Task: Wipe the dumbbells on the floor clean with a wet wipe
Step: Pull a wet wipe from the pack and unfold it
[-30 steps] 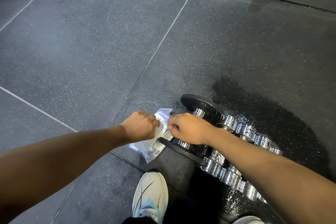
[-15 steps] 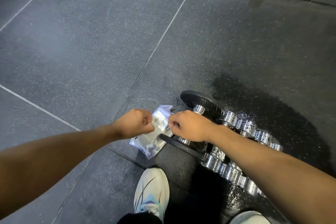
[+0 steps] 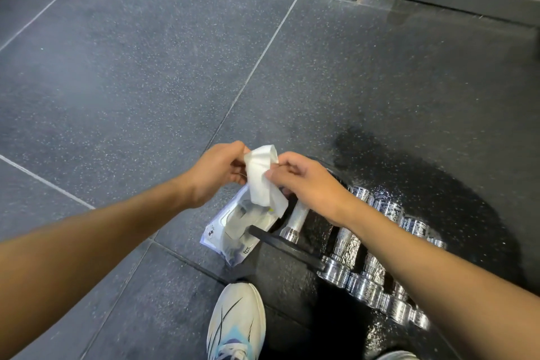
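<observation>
Both hands, left (image 3: 217, 174) and right (image 3: 304, 181), are pinching the wipe (image 3: 263, 181); unfolding it fully before touching the dumbbells (image 3: 365, 245) is advisable.

Wipes pack (image 3: 233, 238) print seemingly illegible

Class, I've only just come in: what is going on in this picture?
A person bends over a row of dumbbells on the floor. Both the left hand and the right hand pinch a white wet wipe, holding it above its pack, which lies beside the dumbbells. No wiping has begun yet.
</observation>
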Available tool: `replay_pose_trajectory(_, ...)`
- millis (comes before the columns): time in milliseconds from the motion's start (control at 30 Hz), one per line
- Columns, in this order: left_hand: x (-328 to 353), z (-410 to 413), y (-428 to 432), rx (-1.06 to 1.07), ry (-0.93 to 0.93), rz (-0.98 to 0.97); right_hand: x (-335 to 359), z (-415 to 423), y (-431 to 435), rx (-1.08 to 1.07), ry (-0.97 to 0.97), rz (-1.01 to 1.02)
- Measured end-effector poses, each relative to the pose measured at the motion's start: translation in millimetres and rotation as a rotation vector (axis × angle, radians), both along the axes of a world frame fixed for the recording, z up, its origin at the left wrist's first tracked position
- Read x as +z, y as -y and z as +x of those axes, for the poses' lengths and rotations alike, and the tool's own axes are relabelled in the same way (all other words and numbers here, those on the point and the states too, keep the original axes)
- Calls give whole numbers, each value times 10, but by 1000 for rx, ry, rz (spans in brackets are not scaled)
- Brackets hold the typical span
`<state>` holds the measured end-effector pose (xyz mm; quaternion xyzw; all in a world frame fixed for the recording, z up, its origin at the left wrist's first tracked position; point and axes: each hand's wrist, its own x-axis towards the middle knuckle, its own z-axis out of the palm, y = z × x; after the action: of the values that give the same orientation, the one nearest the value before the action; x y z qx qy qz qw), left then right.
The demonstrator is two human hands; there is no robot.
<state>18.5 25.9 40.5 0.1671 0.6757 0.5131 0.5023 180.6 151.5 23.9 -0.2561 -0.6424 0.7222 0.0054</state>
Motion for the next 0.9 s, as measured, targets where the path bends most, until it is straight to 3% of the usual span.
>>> replay_pose_trajectory(133, 32, 193, -96, 5, 72, 30, 76, 155, -35, -154, -64, 136)
replay_pose_trajectory(300, -40, 524, -85, 65, 250, 116, 119, 443, 3, -241, -52, 78)
replay_pose_trajectory(400, -53, 707, -29, -10, 326, 127, 126, 595, 38, -209, -9, -7)
replay_pose_trajectory(567, -75, 867, 8, -22, 218, 85, 184, 745, 0, -226, 64, -160)
replay_pose_trajectory(733, -121, 827, 18, -62, 263, 44, 190, 911, -4, -308, 104, -385)
replay_pose_trajectory(900, -158, 880, 31, -14, 236, -36, 112, 938, 137, -447, 89, -257)
